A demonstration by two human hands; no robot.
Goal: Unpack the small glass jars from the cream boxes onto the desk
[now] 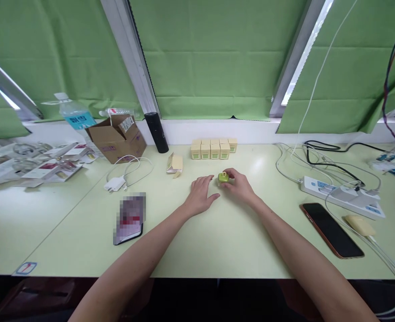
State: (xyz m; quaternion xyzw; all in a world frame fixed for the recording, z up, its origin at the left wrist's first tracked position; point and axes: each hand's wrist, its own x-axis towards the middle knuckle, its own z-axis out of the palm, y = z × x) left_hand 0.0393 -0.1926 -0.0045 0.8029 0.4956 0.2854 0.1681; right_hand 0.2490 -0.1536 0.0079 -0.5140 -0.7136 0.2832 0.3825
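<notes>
1. The green case (223, 178) is small, rounded and glossy yellow-green, with a pale loop at its top; finer markings are too small to read.
2. It is on the person's side of the pale boxes (210, 150), before the right part of their row; whether it touches the tabletop (224, 241) cannot be told.
3. Of the hands, the right hand (236, 184) pinches the case between thumb and fingers; the left hand (200, 195) is spread, fingertips near it.
4. Behind the boxes, the tabletop's back edge meets a white sill (251, 132); its straight front edge runs well apart from them.
5. Just left of the boxes stands an opened carton (175, 164).
6. Right of the boxes, a broad stretch of surface reaches to the power strip (314, 186).
</notes>
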